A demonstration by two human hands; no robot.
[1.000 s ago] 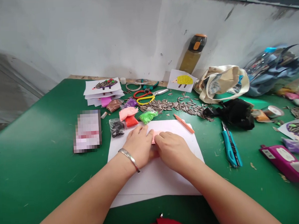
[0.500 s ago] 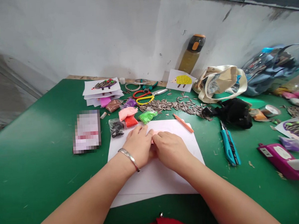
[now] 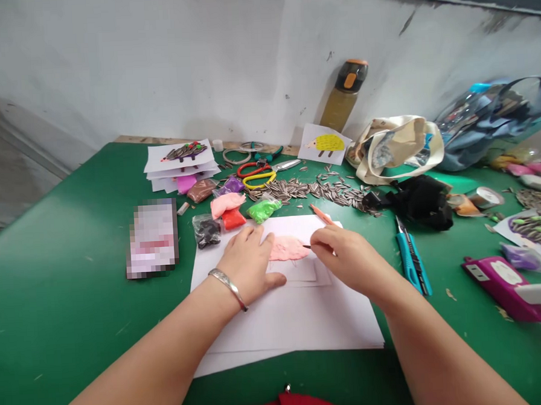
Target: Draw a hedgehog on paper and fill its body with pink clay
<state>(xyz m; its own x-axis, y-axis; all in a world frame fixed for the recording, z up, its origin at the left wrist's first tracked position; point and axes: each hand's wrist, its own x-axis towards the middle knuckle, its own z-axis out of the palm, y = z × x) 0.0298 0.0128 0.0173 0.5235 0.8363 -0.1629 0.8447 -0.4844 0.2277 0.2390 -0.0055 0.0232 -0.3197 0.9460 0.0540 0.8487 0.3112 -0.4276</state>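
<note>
Right grip [image 3: 352, 255] pinched on dark tool [image 3: 306, 246], left grip [image 3: 247, 261] spread, pink clay [image 3: 288, 248] between them

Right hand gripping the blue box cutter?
No, the right hand pinches a thin dark tool at the pink clay, while the blue box cutter lies on the green table.

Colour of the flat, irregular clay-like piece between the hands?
Light salmon pink. The flat, irregular clay-like piece shows best in the head view, the only one.

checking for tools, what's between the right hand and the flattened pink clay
Head view: a thin dark tip juts from the right hand towards the pink clay.
</note>
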